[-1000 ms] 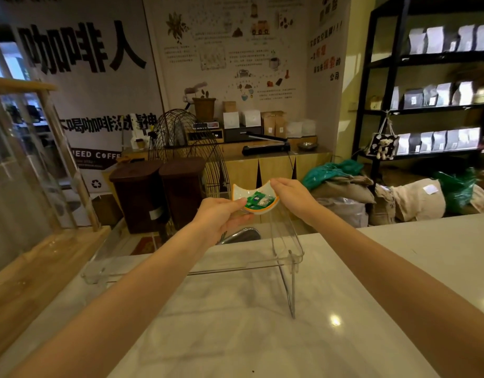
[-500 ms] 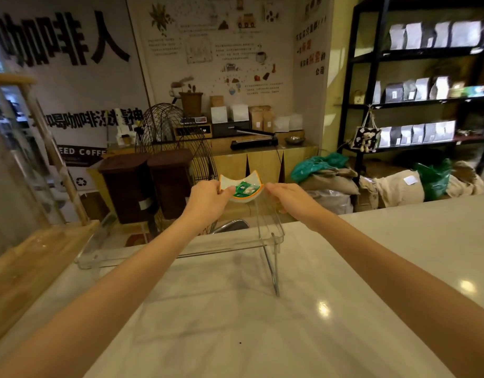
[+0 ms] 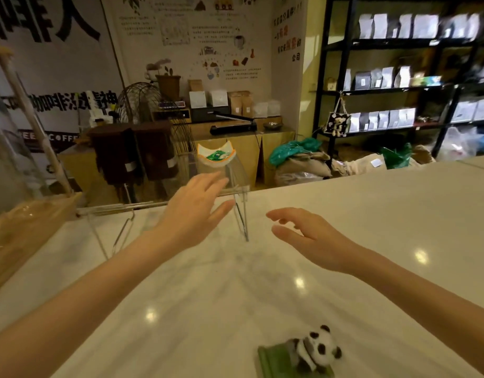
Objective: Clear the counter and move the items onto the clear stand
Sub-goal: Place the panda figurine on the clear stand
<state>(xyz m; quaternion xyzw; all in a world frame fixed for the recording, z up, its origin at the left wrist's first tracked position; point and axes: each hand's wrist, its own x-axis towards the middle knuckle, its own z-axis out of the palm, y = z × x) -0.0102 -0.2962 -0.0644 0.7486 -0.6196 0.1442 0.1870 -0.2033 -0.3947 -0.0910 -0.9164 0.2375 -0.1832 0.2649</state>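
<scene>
A small white dish with an orange rim [image 3: 215, 158], holding green packets, rests on the far right end of the clear stand [image 3: 236, 184] at the counter's back edge. My left hand [image 3: 192, 211] hovers open just in front of the stand, below the dish and apart from it. My right hand [image 3: 307, 233] is open over the white marble counter [image 3: 372, 214], to the right of the stand's leg. A panda figure on a green base [image 3: 303, 353] sits on the counter close to me.
A wooden-framed glass case [image 3: 19, 214] stands at the left edge of the counter. Beyond the counter are brown bins [image 3: 131, 154], a wire fan [image 3: 150, 110], sacks on the floor and black shelves with bags [image 3: 399, 77].
Both hands let go of the dish, which now sits on the stand, and drew back toward me with fingers spread. The view tilted down, bringing the panda figure into sight.
</scene>
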